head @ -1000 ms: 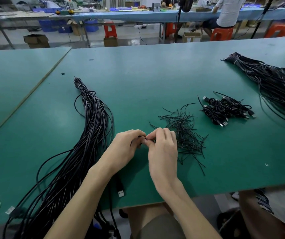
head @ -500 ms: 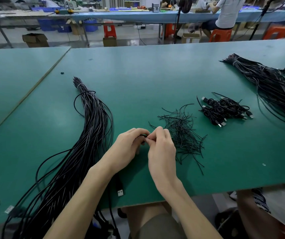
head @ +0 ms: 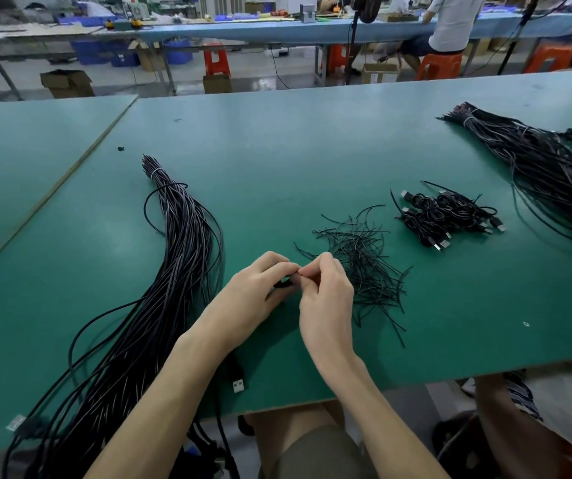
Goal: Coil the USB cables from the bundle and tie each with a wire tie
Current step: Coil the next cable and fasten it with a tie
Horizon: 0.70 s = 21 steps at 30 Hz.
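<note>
Frame center: left hand grips a small coil; right hand pinches at it, apparently twisting a tie. Ties lie just right. Done pile small, right of center. Bundle at left remains large; most work left.

Cable bundle left, wire ties centre, coiled cables right — all on table.

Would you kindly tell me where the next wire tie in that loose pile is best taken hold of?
Pinch the lone tie trailing out of the pile toward the near edge, at its free tip, coming from the near right. It lies flat on bare green mat, clear of the tangle, so probably only one lifts.
</note>
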Each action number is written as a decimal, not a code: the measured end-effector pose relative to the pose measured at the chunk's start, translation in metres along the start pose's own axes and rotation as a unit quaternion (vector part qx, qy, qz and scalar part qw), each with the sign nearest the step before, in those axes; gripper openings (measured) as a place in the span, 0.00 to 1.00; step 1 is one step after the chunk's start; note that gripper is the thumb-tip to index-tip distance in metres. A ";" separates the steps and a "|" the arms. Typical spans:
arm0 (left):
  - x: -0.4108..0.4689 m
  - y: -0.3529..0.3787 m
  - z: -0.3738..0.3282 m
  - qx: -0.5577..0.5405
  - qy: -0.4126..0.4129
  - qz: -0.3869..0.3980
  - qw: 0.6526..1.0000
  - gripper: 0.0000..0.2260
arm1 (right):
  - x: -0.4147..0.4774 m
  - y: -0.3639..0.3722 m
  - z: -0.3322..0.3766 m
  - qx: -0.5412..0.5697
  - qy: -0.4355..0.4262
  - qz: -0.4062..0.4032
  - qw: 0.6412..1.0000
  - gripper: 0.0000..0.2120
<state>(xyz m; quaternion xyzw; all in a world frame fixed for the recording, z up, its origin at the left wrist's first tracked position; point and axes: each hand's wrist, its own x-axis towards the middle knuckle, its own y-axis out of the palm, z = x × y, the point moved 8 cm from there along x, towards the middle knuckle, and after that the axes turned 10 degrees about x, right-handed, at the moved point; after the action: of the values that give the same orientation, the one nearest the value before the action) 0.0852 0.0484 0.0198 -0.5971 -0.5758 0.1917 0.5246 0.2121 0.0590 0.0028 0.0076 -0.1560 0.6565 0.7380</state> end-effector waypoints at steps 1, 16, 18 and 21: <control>0.000 -0.002 0.001 0.003 -0.001 -0.007 1.000 0.12 | 0.000 0.000 0.000 0.008 0.004 0.003 1.000 0.09; 0.002 -0.006 0.016 -0.156 -0.096 -0.063 0.981 0.09 | -0.001 0.005 0.000 0.049 0.010 0.040 0.998 0.07; 0.003 -0.007 0.018 -0.150 -0.103 -0.076 0.980 0.09 | -0.003 0.009 0.005 0.030 -0.012 0.054 0.998 0.07; 0.001 -0.009 0.019 -0.132 -0.115 -0.095 0.980 0.09 | -0.003 0.014 0.006 0.020 -0.026 0.065 0.997 0.07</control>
<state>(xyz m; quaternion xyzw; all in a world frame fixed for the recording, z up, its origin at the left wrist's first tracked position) 0.0651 0.0551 0.0205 -0.5779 -0.7066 0.1310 0.3868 0.1969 0.0564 0.0053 0.0290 -0.1622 0.7053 0.6895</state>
